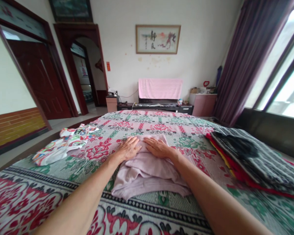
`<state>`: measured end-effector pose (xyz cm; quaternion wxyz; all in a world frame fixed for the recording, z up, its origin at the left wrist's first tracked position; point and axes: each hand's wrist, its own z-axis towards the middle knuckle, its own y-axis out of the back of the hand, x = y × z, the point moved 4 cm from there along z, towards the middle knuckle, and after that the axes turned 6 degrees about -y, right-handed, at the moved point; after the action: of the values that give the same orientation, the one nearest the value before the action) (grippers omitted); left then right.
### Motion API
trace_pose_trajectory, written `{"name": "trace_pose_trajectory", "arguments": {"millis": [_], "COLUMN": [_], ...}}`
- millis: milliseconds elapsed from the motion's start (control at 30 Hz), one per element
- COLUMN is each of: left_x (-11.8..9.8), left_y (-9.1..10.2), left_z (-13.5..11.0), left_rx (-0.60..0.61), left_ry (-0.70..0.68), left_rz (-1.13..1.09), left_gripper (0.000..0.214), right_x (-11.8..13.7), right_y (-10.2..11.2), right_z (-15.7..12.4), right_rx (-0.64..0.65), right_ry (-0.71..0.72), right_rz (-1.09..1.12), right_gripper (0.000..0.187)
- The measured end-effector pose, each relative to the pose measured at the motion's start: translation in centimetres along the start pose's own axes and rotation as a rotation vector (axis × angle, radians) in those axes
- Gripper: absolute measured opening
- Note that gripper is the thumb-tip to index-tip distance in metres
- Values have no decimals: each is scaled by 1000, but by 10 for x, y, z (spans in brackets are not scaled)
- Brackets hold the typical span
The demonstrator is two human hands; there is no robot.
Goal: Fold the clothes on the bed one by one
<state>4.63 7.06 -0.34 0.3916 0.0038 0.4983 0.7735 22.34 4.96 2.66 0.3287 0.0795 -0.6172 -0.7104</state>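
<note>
Lying mid-bed, a folded lilac garment [147, 173] is pressed under the flat, open left hand [129, 148] and right hand [159, 147]; a patterned cloth [63, 145] lies left of it, striped bedding [257, 156] right, on the floral bedspread [161, 125].

A colourful cloth [63, 143] and striped bedding [257, 156] lie on the floral bedspread [161, 127]

A home bedroom: a floral-covered bed [161, 127], framed calligraphy [158, 39], and purple curtains [245, 58].
</note>
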Motion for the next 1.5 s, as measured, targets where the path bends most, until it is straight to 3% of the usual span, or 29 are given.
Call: {"name": "trace_pose_trajectory", "arguments": {"millis": [100, 233, 300, 400, 500, 667, 800, 900, 1067, 1233, 1500], "left_x": [1, -3, -8, -16, -26, -37, -41, -42, -49, -54, -56], "left_y": [-1, 2, 7, 25, 50, 74, 78, 83, 89, 78, 62], "left_z": [-1, -2, -1, 1, -1, -22, -41, -47, -50, -46, -40], "left_rx": [68, 75, 79, 103, 204, 519, 654, 707, 749, 693, 546], "left_ry": [-62, -84, -51, 10, -37, -140, -85, -39, -47, -124, -292], "left_rz": [185, 250, 210, 58, -47, -35, -39, -64, -23, 36, -3], "left_gripper": [44, 45, 45, 44, 35, 56, 71, 71, 73, 66, 51], "right_x": [-6, -16, -20, -35, -51, -53, -43, -39, -36, -29, -16], "right_y": [2, 3, 6, 22, 43, 56, 56, 59, 64, 63, 58], "right_z": [-3, -4, -3, -7, -23, -62, -80, -82, -86, -85, -76], "right_rx": [-12, -16, -36, -163, -219, 119, 322, 390, 453, 451, 232], "right_ry": [-22, -68, -49, -86, -99, -26, -64, -82, -128, -125, 20], "right_rz": [-52, -19, 72, 264, 308, 216, 199, 219, 208, 129, -18], "right_gripper": [48, 50, 47, 37, 32, 54, 69, 70, 72, 69, 45]}}
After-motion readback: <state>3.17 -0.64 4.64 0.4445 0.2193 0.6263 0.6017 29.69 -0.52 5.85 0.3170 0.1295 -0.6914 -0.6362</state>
